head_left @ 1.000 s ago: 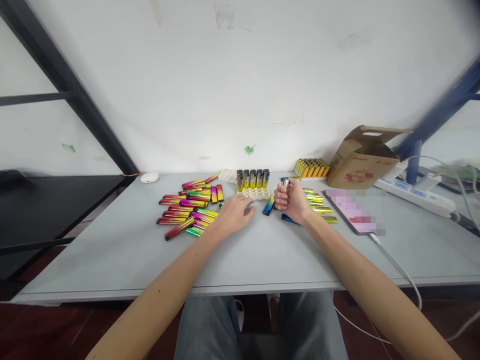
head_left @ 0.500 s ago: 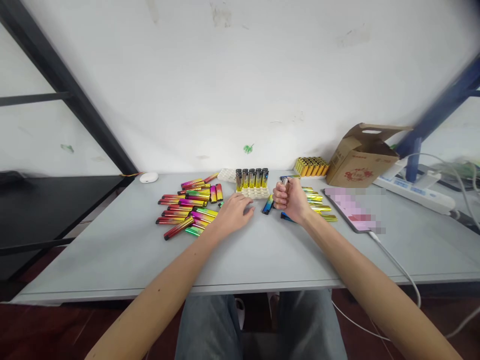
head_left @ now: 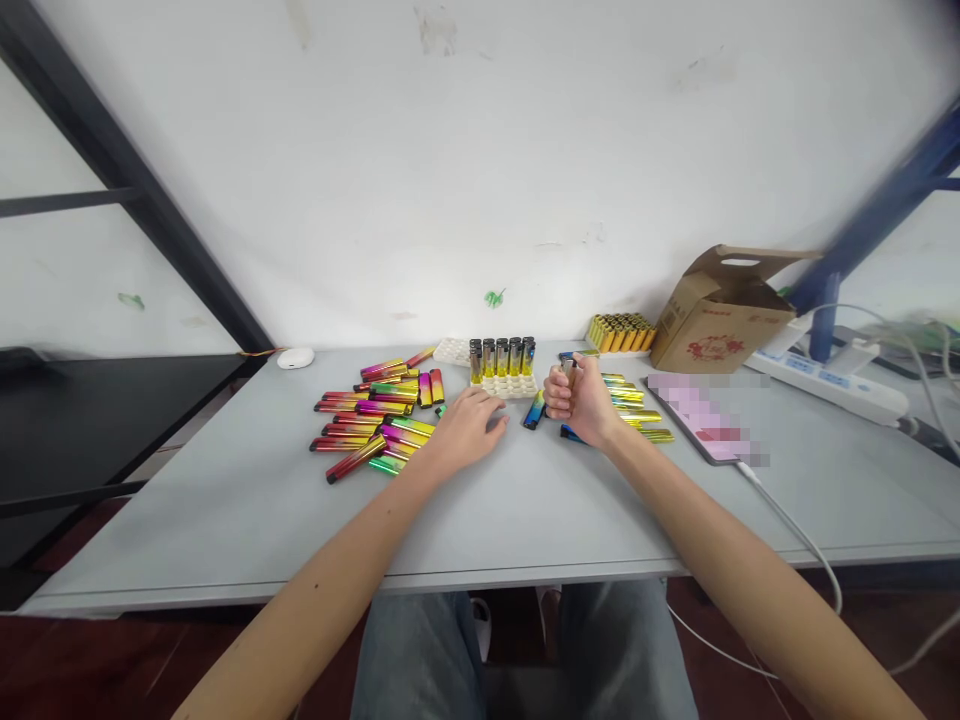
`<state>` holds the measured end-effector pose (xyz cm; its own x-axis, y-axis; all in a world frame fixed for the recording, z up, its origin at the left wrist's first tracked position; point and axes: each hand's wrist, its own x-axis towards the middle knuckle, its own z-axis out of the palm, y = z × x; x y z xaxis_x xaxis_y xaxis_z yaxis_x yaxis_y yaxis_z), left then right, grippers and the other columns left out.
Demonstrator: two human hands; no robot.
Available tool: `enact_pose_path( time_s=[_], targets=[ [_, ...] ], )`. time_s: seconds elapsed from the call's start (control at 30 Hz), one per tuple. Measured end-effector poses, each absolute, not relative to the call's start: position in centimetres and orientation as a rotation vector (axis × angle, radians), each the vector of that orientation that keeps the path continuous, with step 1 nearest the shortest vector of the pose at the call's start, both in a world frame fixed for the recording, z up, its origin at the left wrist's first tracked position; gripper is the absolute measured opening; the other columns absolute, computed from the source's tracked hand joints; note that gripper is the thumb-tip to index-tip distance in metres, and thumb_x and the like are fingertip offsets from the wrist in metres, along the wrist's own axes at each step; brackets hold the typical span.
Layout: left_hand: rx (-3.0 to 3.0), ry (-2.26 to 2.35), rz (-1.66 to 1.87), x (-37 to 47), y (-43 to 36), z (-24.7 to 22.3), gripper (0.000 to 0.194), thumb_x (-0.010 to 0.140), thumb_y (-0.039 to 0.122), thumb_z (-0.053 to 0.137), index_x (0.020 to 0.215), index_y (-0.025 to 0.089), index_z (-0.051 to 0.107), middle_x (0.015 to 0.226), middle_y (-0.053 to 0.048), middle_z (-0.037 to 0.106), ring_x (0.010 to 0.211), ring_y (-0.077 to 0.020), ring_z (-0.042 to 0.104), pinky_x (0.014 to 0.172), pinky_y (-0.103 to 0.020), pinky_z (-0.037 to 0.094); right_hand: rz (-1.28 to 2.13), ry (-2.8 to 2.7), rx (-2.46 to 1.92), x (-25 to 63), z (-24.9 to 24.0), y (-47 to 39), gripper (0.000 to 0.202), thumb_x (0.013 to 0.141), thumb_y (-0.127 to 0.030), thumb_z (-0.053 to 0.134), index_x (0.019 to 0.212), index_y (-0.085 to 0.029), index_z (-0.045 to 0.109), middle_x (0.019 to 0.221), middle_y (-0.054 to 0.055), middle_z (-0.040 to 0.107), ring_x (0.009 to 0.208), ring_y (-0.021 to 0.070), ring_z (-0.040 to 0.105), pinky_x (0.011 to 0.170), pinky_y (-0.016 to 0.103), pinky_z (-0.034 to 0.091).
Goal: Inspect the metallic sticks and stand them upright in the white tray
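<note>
My right hand [head_left: 577, 398] is closed around a lighter [head_left: 568, 367], its metallic top showing above the fist and the thumb upright beside it. My left hand [head_left: 469, 425] lies palm down with fingers extended and seems to hold nothing. Just beyond its fingertips is a white tray [head_left: 508, 386] of small cells, where several yellow lighters [head_left: 502, 358] with dark tops stand upright at the back. A blue and yellow lighter [head_left: 535, 410] lies between my hands. Left of my left hand is a pile of red, purple and green lighters [head_left: 375, 408].
Yellow-and-blue lighters [head_left: 637, 416] lie behind my right wrist. A block of upright yellow lighters [head_left: 621, 333] stands near an open cardboard box [head_left: 712, 335]. A phone [head_left: 697, 418] with a white cable, a power strip [head_left: 832, 385] and a white case [head_left: 295, 358] share the table.
The view has shifted very slightly. Both hands keep their places, the right one still closed around the lighter; nothing on the table has visibly moved.
</note>
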<state>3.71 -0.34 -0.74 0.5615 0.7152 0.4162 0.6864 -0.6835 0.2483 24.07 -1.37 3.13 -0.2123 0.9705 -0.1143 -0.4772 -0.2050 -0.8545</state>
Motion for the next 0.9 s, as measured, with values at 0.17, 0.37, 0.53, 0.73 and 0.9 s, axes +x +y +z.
enact_pose_path(
  time_s=[0.17, 0.37, 0.53, 0.73, 0.9],
  targets=[
    [2.727, 1.221, 0.764, 3.7, -0.3, -0.7, 0.02, 0.09, 0.027, 0.05, 0.1, 0.019, 0.066, 0.097, -0.008, 0.069, 0.107, -0.025, 0.057, 0.095, -0.038, 0.046, 1.687, -0.812, -0.872, 23.8, 3.5, -1.6, 0.032, 0.084, -0.045, 0.038, 0.063, -0.023, 0.029, 0.054, -0.008, 0.02, 0.042, 0.0078, 0.014, 0.036, 0.019, 0.018],
    [2.719, 1.22, 0.771, 3.7, -0.3, -0.9, 0.02, 0.09, 0.028, 0.051, 0.1, 0.019, 0.066, 0.098, -0.008, 0.069, 0.109, -0.0248, 0.056, 0.096, -0.038, 0.046, 1.687, -0.815, -0.875, 23.8, 3.5, -1.6, 0.03, 0.085, -0.042, 0.037, 0.063, -0.022, 0.032, 0.054, -0.008, 0.021, 0.042, 0.0077, 0.017, 0.038, 0.019, 0.02],
    [2.737, 1.201, 0.778, 3.8, -0.3, -0.7, 0.02, 0.091, 0.027, 0.05, 0.1, 0.017, 0.066, 0.098, -0.008, 0.069, 0.106, -0.0239, 0.058, 0.097, -0.038, 0.046, 1.695, -0.845, -0.813, 24.0, 3.1, -1.5, 0.037, 0.086, -0.05, 0.039, 0.064, -0.021, 0.035, 0.054, -0.007, 0.025, 0.043, 0.0078, 0.023, 0.039, 0.018, 0.023],
    [2.686, 1.225, 0.781, 3.6, -0.3, -0.3, 0.021, 0.091, 0.028, 0.05, 0.102, 0.018, 0.065, 0.101, -0.008, 0.069, 0.103, -0.0236, 0.061, 0.094, -0.038, 0.047, 1.691, -0.882, -0.709, 24.1, 3.2, -1.7, 0.039, 0.083, -0.06, 0.044, 0.082, -0.022, 0.05, 0.062, -0.004, 0.042, 0.049, 0.0104, 0.04, 0.042, 0.021, 0.033],
    [2.624, 1.266, 0.808, 3.2, 0.3, -0.6, 0.024, 0.091, 0.03, 0.049, 0.104, 0.018, 0.065, 0.106, -0.009, 0.068, 0.105, -0.0237, 0.06, 0.094, -0.038, 0.048, 1.442, -0.993, -0.815, 23.9, 2.5, -1.2, 0.028, 0.081, -0.051, 0.057, 0.087, -0.024, 0.054, 0.077, -0.001, 0.055, 0.066, 0.0129, 0.054, 0.054, 0.024, 0.046]
  ],
)
